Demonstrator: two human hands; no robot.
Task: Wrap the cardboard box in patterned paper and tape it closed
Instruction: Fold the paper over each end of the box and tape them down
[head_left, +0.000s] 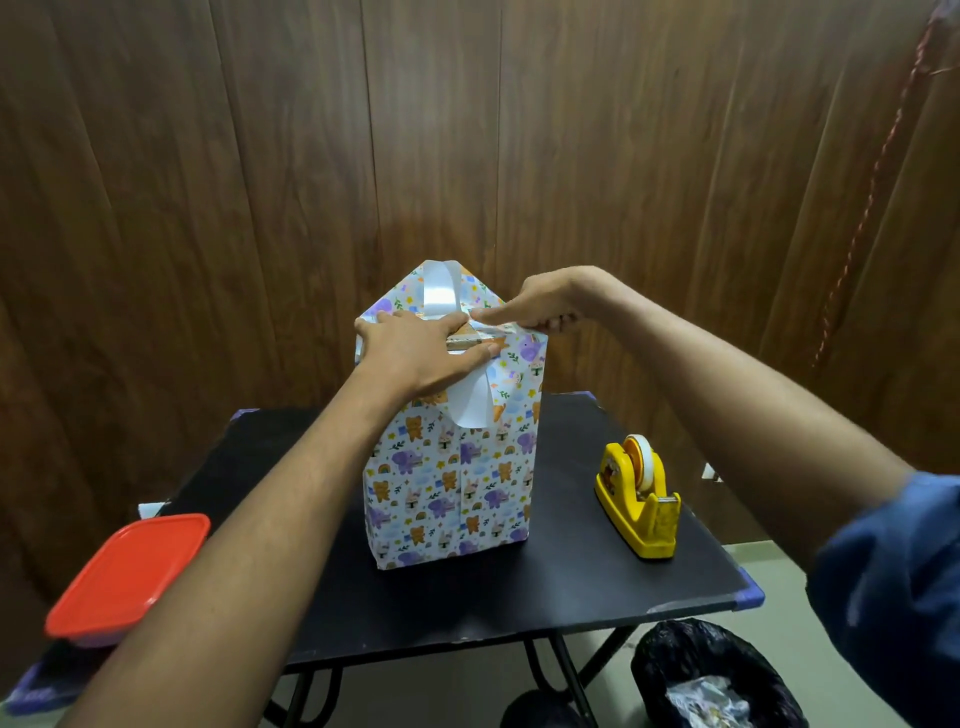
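Observation:
The box (451, 483) stands upright on the black table (561, 597), wrapped in white paper printed with small animals. At its top end the paper is folded; a pointed far flap (441, 291) sticks up and a near flap (475, 405) curls down, showing its white back. A sliver of bare cardboard (465, 340) shows between the folds. My left hand (415, 348) lies flat on the top, fingers spread, pressing the paper. My right hand (540, 306) pinches the folded paper at the top right edge, index finger stretched along the fold.
A yellow tape dispenser (639, 499) with a roll of tape sits on the table right of the box. A container with a red lid (130, 574) rests at the left edge. A black bin bag (711, 675) stands below the table's front right. Wooden panels rise behind.

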